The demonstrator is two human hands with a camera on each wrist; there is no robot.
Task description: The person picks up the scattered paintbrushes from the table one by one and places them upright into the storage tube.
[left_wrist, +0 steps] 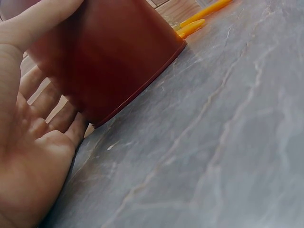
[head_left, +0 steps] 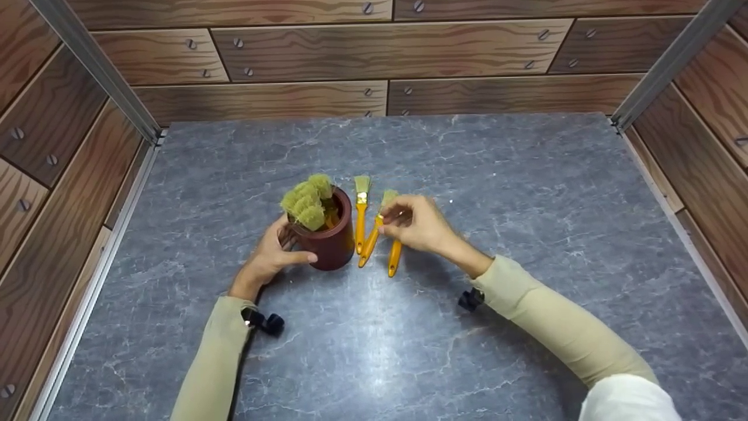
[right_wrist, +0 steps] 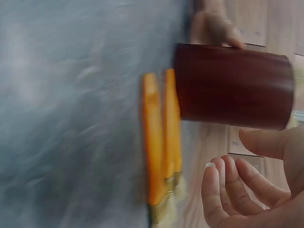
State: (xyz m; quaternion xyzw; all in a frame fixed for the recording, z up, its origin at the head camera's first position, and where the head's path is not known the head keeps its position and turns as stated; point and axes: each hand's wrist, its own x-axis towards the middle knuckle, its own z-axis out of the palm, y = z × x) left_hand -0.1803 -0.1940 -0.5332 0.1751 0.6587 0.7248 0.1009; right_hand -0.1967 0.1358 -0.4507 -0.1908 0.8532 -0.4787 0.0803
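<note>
My left hand (head_left: 272,251) holds a dark red cylindrical cup (head_left: 333,248), thumb on its near side and fingers round the left. Several paintbrushes (head_left: 307,202) stand in the cup with pale bristles up, leaning left over the rim. Right of the cup lie three more paintbrushes with orange handles: one beside the cup (head_left: 360,219), a slanted one (head_left: 368,248), and one partly hidden (head_left: 395,257) under my right hand (head_left: 418,225). In the right wrist view, the thumb and bent fingers of that hand (right_wrist: 251,190) stand apart with nothing between them.
Under everything is a grey marbled tabletop (head_left: 374,327). Wood-patterned walls (head_left: 385,52) with metal corner posts (head_left: 96,64) enclose it at the back and sides. Each wrist carries a small black camera (head_left: 263,321).
</note>
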